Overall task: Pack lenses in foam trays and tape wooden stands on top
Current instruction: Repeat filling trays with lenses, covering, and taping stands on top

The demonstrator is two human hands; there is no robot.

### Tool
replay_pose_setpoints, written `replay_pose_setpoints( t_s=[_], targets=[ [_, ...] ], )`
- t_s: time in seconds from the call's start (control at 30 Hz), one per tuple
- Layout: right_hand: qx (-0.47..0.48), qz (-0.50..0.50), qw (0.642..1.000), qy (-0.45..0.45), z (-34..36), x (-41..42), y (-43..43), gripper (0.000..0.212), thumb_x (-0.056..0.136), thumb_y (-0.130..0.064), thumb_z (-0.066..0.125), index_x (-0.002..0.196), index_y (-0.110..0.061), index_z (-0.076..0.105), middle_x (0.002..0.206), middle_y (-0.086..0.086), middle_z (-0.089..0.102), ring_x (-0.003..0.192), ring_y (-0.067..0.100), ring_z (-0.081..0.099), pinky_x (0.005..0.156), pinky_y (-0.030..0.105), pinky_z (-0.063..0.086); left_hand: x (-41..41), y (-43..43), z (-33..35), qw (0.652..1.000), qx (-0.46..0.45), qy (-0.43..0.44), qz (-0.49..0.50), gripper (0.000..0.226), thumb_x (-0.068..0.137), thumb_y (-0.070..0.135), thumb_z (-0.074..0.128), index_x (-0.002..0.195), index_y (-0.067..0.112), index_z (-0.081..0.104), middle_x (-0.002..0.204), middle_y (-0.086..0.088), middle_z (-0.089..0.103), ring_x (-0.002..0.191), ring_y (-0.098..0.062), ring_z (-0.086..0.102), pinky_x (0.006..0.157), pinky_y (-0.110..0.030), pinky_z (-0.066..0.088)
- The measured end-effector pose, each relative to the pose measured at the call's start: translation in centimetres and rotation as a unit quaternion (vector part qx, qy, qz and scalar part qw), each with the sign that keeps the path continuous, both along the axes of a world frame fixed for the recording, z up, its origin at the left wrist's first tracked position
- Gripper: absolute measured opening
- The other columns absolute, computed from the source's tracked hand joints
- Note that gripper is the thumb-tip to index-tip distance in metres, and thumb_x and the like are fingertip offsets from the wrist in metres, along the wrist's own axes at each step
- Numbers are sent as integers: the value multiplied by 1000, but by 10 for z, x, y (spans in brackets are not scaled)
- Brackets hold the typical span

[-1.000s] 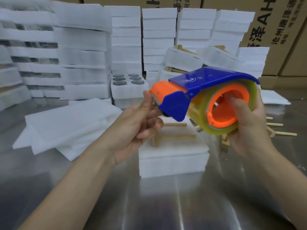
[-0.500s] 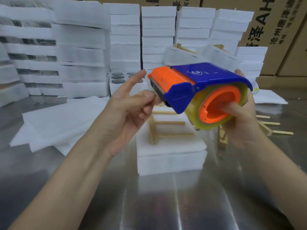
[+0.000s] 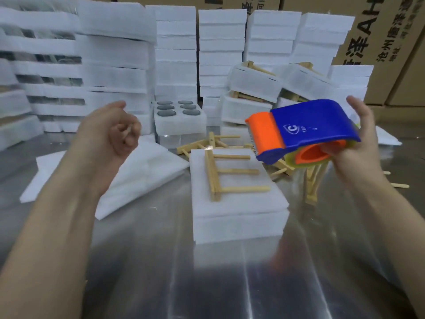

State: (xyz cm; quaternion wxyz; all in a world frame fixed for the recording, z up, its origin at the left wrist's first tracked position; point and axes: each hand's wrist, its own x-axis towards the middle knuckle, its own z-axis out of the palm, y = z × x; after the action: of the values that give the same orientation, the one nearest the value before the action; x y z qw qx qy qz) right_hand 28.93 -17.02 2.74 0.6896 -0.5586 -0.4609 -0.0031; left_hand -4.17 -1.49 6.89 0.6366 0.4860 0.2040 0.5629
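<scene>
The blue-and-orange plastic tape dispenser (image 3: 305,132) is gripped by the right hand (image 3: 354,148) — left fingers (image 3: 125,134) curled empty — above a light, easily dented white foam tray (image 3: 239,201).

Blue-and-orange tape dispenser (image 3: 305,130), white foam tray (image 3: 239,210)

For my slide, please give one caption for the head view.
Right hand holds tape dispenser above wooden stand on foam tray.

Bare forearms — sleeveless; ringless hands
</scene>
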Motion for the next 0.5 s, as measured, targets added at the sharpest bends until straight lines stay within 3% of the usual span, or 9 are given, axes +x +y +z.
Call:
replay_pose_setpoints(
  t_s=[0.07,0.2,0.33,0.43,0.5],
  targets=[
    [-4,2,1000,5,-4,-12,5,78,82,5,67,139,-36,35,96,-22,69,94,2,67,70,17,54,-5,6,-1,1000,-4,6,24,18,90,-1,46,93,16,47,59,4,45,49,-7,41,49,-15,31],
    [19,57,993,105,-9,-36,17,75,79,8,63,133,-38,41,104,-19,68,99,6,67,74,26,56,-26,24,-3,997,-22,-79,-1,15,90,3,40,92,18,41,56,7,41,51,-7,35,49,-16,28],
    [-26,146,975,166,-22,-41,29,80,69,9,59,142,-17,39,125,6,63,109,19,64,79,30,55,-35,31,-6,992,-37,-115,-25,14,88,7,36,85,18,42,55,8,38,47,-7,32,47,-16,27],
    [-52,103,980,162,-21,-24,32,76,79,13,59,134,-36,43,108,-4,71,95,11,70,66,25,56,-23,25,-8,996,-49,-73,-6,16,87,2,38,90,17,44,52,7,39,45,-7,34,44,-16,27],
    [-30,28,990,138,-17,-8,29,75,81,9,63,132,-42,43,115,-1,67,97,10,68,69,26,56,-6,18,-11,999,-41,9,23,20,89,-3,42,93,16,48,53,4,43,43,-6,39,44,-14,30]
  ],
)
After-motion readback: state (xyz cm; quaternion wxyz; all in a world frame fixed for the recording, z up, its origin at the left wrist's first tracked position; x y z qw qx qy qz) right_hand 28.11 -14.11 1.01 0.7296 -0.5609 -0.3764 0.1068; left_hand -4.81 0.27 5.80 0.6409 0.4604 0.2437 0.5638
